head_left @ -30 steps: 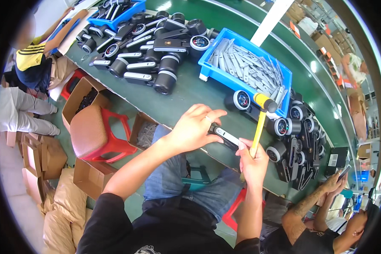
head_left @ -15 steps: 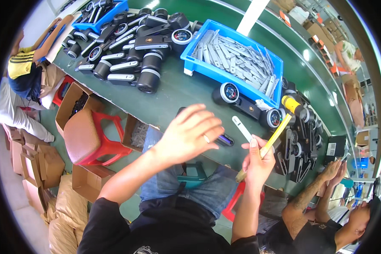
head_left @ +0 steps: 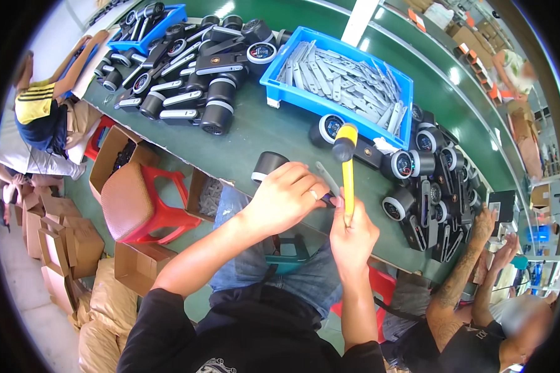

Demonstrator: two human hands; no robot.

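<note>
My left hand (head_left: 287,196) is closed over the body of a black handheld device with a round cylindrical head (head_left: 269,165), at the table's near edge. Most of the device is hidden under my fingers. In my right hand (head_left: 353,239) is a hammer (head_left: 348,186) with a yellow handle, held upright, its yellow and black head at the top. The same hand's thumb and fingers pinch a slim grey strip (head_left: 328,177), blurred, which slants over the device beside my left fingertips.
A blue tray (head_left: 330,104) of loose grey strips stands behind my hands. Black devices (head_left: 214,99) are piled at the far left, and more (head_left: 438,193) lie to the right. A co-worker's arms (head_left: 463,267) reach in at right. A red stool (head_left: 130,202) stands left.
My left hand has shifted slightly right and down onto the device. My right hand has moved left toward it, bringing the hammer and the strip closer. The device's round head now shows.
</note>
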